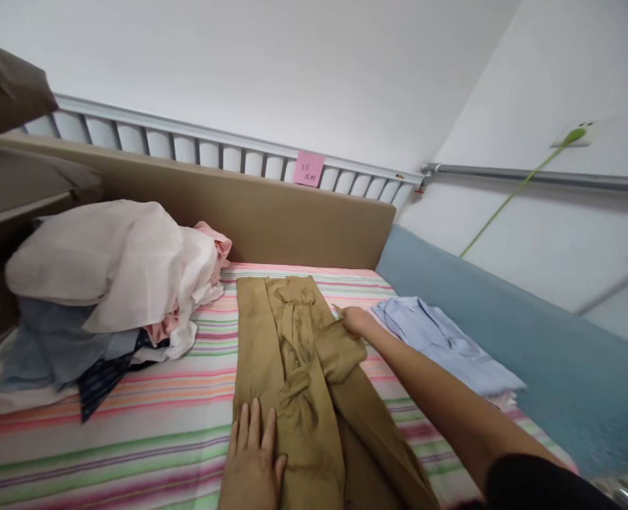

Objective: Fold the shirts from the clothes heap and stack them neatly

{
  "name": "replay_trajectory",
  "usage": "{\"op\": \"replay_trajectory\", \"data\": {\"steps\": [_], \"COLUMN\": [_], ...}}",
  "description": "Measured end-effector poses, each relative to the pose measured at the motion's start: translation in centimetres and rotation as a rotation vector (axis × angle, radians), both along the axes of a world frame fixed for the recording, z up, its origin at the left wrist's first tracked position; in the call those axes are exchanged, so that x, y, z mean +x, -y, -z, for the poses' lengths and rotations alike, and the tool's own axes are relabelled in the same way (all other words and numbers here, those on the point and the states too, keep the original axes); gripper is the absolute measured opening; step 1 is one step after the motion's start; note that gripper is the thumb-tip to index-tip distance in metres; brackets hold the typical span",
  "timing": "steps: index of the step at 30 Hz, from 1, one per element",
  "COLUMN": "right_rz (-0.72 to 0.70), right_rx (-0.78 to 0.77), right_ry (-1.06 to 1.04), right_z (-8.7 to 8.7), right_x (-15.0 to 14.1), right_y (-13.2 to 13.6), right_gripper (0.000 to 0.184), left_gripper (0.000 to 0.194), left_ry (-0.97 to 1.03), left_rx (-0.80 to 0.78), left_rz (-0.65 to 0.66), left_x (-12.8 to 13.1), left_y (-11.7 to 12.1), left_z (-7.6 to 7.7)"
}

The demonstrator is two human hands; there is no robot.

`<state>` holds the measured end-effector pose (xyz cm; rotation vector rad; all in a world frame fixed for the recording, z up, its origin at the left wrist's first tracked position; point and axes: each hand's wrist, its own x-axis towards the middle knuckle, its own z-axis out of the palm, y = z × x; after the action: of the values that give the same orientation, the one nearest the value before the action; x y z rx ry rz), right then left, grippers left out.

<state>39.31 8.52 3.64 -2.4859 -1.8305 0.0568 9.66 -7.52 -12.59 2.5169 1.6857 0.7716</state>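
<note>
An olive-brown garment point(303, 425) lies lengthwise on the striped bed sheet, one side turned inward and its middle gathered and wrinkled. Whether it is a long shirt, a coat or a dress I cannot tell. Flat on its lower left part rests my left hand point(253, 457), fingers stretched out. My right hand point(359, 322) reaches across to the garment's right side, fingers closed on a loose part that looks like a sleeve point(340, 350). The fingertips are partly hidden.
A heap of rumpled clothes point(117, 262) lies at the left. Folded light blue clothing point(441, 340) is at the right, beside a blue padded panel point(483, 304). Behind stand a brown headboard point(303, 223) and a white railing with a pink note point(309, 168). The striped sheet point(186, 418) covers the bed.
</note>
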Motion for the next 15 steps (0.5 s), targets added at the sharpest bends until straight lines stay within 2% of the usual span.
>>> {"op": "replay_trajectory", "data": {"steps": [2, 4, 8, 10, 12, 15], "right_rz": [-0.018, -0.032, -0.034, -0.047, -0.067, -0.087], "right_rx": [0.010, 0.070, 0.335, 0.435, 0.470, 0.476], "right_ry": [-0.026, -0.045, -0.117, -0.123, -0.053, 0.092], "right_z": [-2.0, -4.1, -7.7, -9.1, -10.4, -12.4], "right_x": [1.5, 2.9, 4.3, 4.1, 3.4, 0.9], "right_y": [2.2, 4.8, 9.3, 10.6, 11.0, 9.8], "right_gripper": [0.010, 0.018, 0.025, 0.025, 0.025, 0.026], "left_gripper": [0.053, 0.050, 0.035, 0.028, 0.024, 0.023], "left_ry": [0.042, 0.111, 0.367, 0.503, 0.594, 0.657], "left_rx": [-0.046, -0.120, -0.333, -0.436, -0.544, -0.679], "left_rz": [0.009, 0.071, 0.245, 0.253, 0.238, 0.227], "left_x": [0.2, 0.4, 0.9, 0.9, 0.8, 0.6], "left_y": [0.4, 1.0, 3.3, 4.2, 4.6, 4.2], "left_z": [-1.4, -2.8, -4.9, -5.3, -5.2, -4.7]}}
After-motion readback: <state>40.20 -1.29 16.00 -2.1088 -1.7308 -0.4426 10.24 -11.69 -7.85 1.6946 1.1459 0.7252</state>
